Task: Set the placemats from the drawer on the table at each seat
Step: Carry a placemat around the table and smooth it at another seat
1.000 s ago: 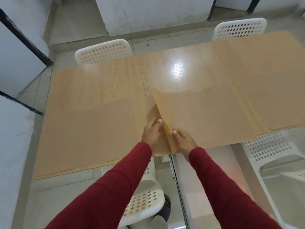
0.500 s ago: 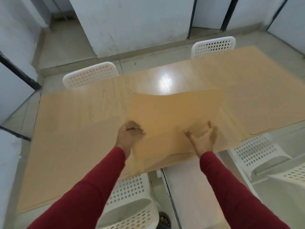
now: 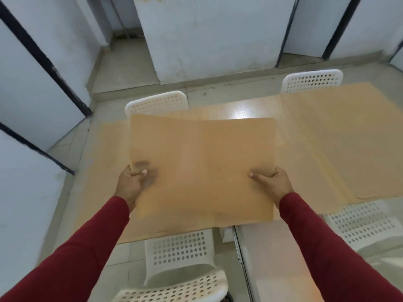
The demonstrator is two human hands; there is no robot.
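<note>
1. The left hand (image 3: 130, 184) pinches the left edge of a tan placemat (image 3: 202, 166), thumb on top, the other fingers hidden underneath.
2. The placemat is lifted above the wooden table (image 3: 102, 162), between both hands, its long axis running left to right across the view; its far edge tilts up toward the far-left white perforated chair (image 3: 157, 103).
3. The right hand (image 3: 272, 184) clamps the right edge the same way, thumb on top.
4. Another placemat (image 3: 349, 138) lies flat on the table to the right, before the far-right chair (image 3: 311, 80).
5. A near white chair (image 3: 178, 256) sits tucked below the table edge.
</note>
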